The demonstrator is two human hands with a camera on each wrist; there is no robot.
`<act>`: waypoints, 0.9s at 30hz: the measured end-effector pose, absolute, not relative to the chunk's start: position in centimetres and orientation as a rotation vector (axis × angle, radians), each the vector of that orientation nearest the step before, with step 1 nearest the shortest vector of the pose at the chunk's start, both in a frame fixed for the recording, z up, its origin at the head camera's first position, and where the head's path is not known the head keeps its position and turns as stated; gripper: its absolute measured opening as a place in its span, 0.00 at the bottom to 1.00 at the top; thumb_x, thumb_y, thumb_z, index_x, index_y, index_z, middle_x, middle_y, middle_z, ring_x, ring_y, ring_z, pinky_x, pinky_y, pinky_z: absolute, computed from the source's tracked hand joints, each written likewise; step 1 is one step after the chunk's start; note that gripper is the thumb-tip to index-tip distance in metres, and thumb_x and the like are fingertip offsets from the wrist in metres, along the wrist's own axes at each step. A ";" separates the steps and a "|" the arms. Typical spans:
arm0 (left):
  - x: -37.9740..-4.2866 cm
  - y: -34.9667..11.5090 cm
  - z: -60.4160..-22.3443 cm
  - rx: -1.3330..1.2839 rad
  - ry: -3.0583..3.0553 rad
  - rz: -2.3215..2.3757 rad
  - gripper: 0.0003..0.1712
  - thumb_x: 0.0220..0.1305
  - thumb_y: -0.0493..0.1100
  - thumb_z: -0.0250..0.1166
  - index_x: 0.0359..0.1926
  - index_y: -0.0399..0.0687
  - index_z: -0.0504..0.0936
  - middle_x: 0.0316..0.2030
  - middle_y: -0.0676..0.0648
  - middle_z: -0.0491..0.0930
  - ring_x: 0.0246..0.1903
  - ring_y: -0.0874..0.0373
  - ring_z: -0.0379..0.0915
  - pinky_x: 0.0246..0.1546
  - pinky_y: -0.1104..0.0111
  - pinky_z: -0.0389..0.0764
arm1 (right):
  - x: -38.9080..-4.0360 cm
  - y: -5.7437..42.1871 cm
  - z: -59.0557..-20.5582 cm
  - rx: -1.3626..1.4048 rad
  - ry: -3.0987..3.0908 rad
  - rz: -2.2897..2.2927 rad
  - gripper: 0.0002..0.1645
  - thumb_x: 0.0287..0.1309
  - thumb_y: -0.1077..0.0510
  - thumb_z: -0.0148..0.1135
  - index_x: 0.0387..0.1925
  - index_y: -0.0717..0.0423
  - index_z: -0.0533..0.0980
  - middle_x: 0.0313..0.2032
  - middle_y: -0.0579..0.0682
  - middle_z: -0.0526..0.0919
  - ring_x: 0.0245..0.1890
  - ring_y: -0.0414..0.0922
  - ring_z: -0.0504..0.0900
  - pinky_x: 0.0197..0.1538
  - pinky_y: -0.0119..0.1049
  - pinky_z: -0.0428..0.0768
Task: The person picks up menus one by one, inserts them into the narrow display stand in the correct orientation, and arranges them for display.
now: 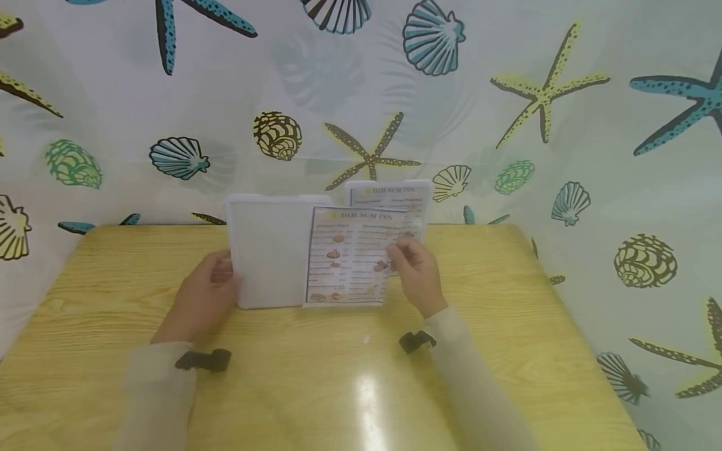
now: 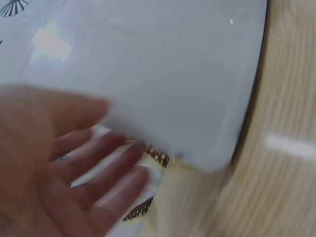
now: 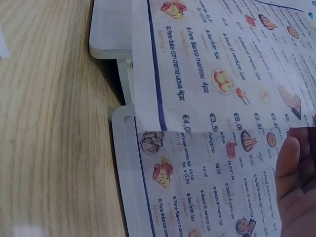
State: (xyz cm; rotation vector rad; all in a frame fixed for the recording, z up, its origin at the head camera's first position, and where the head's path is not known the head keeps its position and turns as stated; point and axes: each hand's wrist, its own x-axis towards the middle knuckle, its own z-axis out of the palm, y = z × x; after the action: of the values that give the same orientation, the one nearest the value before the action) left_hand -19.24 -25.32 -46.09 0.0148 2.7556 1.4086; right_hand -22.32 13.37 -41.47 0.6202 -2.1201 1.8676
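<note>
In the head view my left hand (image 1: 205, 291) holds a blank white panel (image 1: 271, 250) by its left edge, and the panel stands upright on the table. The left wrist view shows the thumb at the panel's face and the other fingers beyond its edge. My right hand (image 1: 416, 272) pinches the right edge of a printed menu sheet (image 1: 350, 257) headed "DIM SUM INN". That sheet overlaps the panel's right side. Partly hidden behind it stands a white-framed menu (image 1: 418, 195) with similar print, whose lower frame shows in the right wrist view.
A pale wooden table (image 1: 316, 376) lies under everything. Behind it and at the right hangs a white cloth (image 1: 350, 94) printed with shells and starfish. Dark straps (image 1: 417, 341) sit at both sleeve cuffs.
</note>
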 end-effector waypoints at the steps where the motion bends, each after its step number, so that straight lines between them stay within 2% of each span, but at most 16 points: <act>1: -19.4 -25.0 -45.8 -0.019 2.775 1.506 0.37 0.79 0.61 0.50 0.79 0.50 0.58 0.68 0.38 0.72 0.67 0.40 0.67 0.66 0.42 0.72 | -22.3 13.3 -41.4 0.619 -2.117 1.871 0.07 0.73 0.70 0.54 0.42 0.73 0.76 0.40 0.66 0.83 0.32 0.41 0.83 0.39 0.28 0.81; 4: -19.7 -24.2 -45.2 -0.089 2.871 1.722 0.31 0.80 0.56 0.52 0.78 0.56 0.63 0.64 0.43 0.76 0.62 0.50 0.72 0.61 0.59 0.78 | -22.4 13.3 -41.3 0.621 -2.122 1.857 0.07 0.74 0.69 0.54 0.43 0.72 0.77 0.41 0.65 0.84 0.32 0.40 0.84 0.39 0.28 0.81; 6: -19.7 -23.7 -45.0 -0.120 2.919 1.782 0.27 0.80 0.52 0.54 0.76 0.58 0.67 0.60 0.45 0.79 0.57 0.57 0.75 0.55 0.71 0.79 | -22.5 13.3 -41.3 0.630 -2.119 1.856 0.07 0.74 0.69 0.54 0.42 0.72 0.77 0.41 0.67 0.83 0.32 0.40 0.84 0.39 0.28 0.81; 9: -19.7 -23.4 -44.9 -0.131 2.935 1.802 0.26 0.80 0.48 0.56 0.75 0.57 0.70 0.58 0.44 0.80 0.53 0.62 0.75 0.49 0.80 0.78 | -22.5 13.3 -41.4 0.646 -2.110 1.867 0.07 0.74 0.70 0.54 0.42 0.73 0.76 0.41 0.68 0.83 0.32 0.40 0.85 0.40 0.29 0.82; 13: -19.7 -23.2 -44.8 -0.111 2.941 1.758 0.26 0.80 0.48 0.56 0.74 0.54 0.71 0.58 0.43 0.80 0.54 0.60 0.75 0.48 0.81 0.79 | -22.5 13.4 -41.4 0.645 -2.111 1.869 0.07 0.74 0.70 0.54 0.43 0.73 0.77 0.43 0.68 0.83 0.32 0.41 0.85 0.40 0.29 0.82; 21: -19.7 -23.1 -44.9 -0.114 2.959 1.716 0.26 0.80 0.50 0.56 0.75 0.55 0.71 0.58 0.43 0.81 0.56 0.52 0.76 0.49 0.80 0.78 | -22.6 13.5 -41.6 0.665 -2.096 1.859 0.07 0.74 0.71 0.53 0.44 0.73 0.77 0.43 0.68 0.83 0.33 0.42 0.85 0.40 0.30 0.83; 27: -19.9 -23.0 -45.1 -0.097 2.950 1.709 0.26 0.80 0.49 0.55 0.75 0.53 0.70 0.59 0.42 0.80 0.57 0.50 0.76 0.50 0.77 0.79 | -23.6 13.9 -43.2 0.608 -2.087 1.871 0.08 0.73 0.71 0.53 0.45 0.74 0.77 0.45 0.68 0.83 0.33 0.40 0.84 0.40 0.29 0.82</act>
State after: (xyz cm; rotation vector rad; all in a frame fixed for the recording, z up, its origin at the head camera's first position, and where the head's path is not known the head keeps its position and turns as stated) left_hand -19.90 -22.97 -45.12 -0.0971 2.9504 1.7094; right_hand -23.64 13.86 -43.24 0.6084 -2.0869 1.8705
